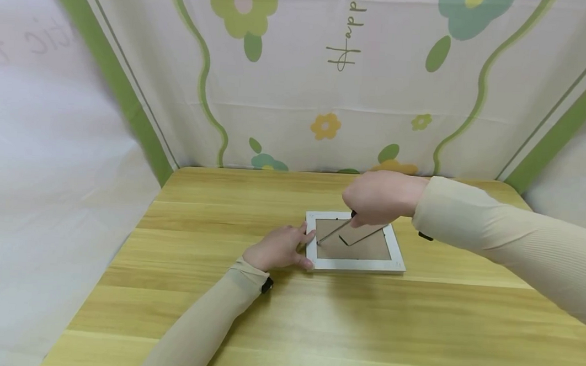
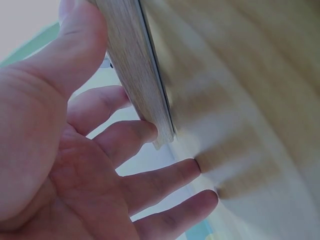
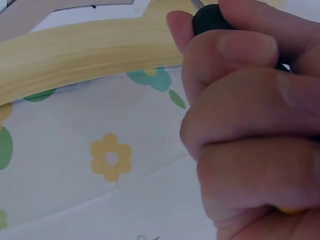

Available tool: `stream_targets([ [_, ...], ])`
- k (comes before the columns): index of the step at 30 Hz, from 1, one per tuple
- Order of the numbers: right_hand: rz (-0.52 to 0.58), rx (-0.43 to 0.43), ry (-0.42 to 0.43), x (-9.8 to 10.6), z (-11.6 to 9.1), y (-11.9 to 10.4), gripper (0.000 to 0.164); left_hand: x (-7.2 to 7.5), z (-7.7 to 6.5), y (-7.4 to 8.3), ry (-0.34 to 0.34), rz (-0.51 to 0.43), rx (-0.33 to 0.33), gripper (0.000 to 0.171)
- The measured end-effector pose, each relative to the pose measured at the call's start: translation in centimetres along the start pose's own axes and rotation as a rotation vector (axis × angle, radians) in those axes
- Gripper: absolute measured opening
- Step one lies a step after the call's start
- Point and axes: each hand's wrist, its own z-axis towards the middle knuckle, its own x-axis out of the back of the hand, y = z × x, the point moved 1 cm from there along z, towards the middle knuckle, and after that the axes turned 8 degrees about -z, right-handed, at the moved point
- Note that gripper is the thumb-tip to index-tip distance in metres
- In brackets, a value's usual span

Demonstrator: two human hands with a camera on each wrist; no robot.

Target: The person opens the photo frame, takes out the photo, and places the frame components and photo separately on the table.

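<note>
A white picture frame (image 1: 358, 265) lies back side up on the table, its brown backing board (image 1: 331, 229) showing. My left hand (image 1: 278, 247) rests at its left side, thumb at the near corner and a finger over the edge. In the left wrist view the fingers (image 2: 155, 185) are spread, and two of them are off the frame. My right hand (image 1: 384, 196) grips a screwdriver (image 1: 337, 230) above the far right of the frame. Its thin shaft slants down to the board's left edge. In the right wrist view curled fingers wrap the black handle (image 3: 211, 19) and hide most of it.
Small dark tabs sit around the board's edge, and a dark bent line (image 1: 348, 244), perhaps a stand flap's edge, crosses it. The wooden table (image 1: 345, 324) extends around the frame. A flower-print cloth (image 1: 278, 83) hangs behind.
</note>
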Motion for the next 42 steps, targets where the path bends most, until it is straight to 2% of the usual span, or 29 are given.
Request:
stream_targets([
  [9, -0.072, -0.029, -0.039, 1.4, 0.3, -1.9, 0.015, 0.0, -0.1, 0.1, -0.018, -0.02, 0.019, 0.087],
  [14, -0.037, -0.058, -0.07, 1.4, 0.2, -2.2, 0.014, -0.1, 0.0, 0.1, -0.016, -0.007, 0.016, 0.087],
  [17, 0.012, -0.072, -0.081, 0.9, -0.1, -1.6, 0.018, -0.2, 0.1, 0.1, -0.013, -0.002, 0.018, 0.087],
  [22, 0.137, -0.076, -0.075, -0.5, -1.6, 0.8, 0.043, -0.2, 0.1, 0.2, -0.011, -0.016, 0.022, 0.088],
  [24, 0.189, -0.067, -0.04, -1.2, -2.4, 2.0, 0.045, -0.1, 0.0, 0.2, -0.013, -0.031, 0.026, 0.088],
  [28, 0.255, -0.025, 0.071, -3.4, -3.8, 4.4, 0.022, 0.0, -0.2, 0.3, -0.014, -0.057, 0.032, 0.087],
  [30, 0.281, -0.016, 0.121, -4.9, -4.4, 5.4, 0.017, 0.0, -0.3, 0.2, -0.013, -0.063, 0.03, 0.087],
  [34, 0.328, -0.037, 0.184, -8.3, -5.2, 6.6, 0.019, 0.0, -0.4, 0.2, -0.008, -0.09, 0.028, 0.086],
  [38, 0.38, -0.062, 0.258, -11.5, -5.6, 6.9, 0.021, 0.0, -0.4, 0.3, -0.001, -0.116, 0.028, 0.086],
  [42, 0.459, -0.076, 0.301, -14.0, -5.7, 6.6, 0.034, -0.1, -0.3, 0.3, 0.003, -0.103, 0.025, 0.086],
])
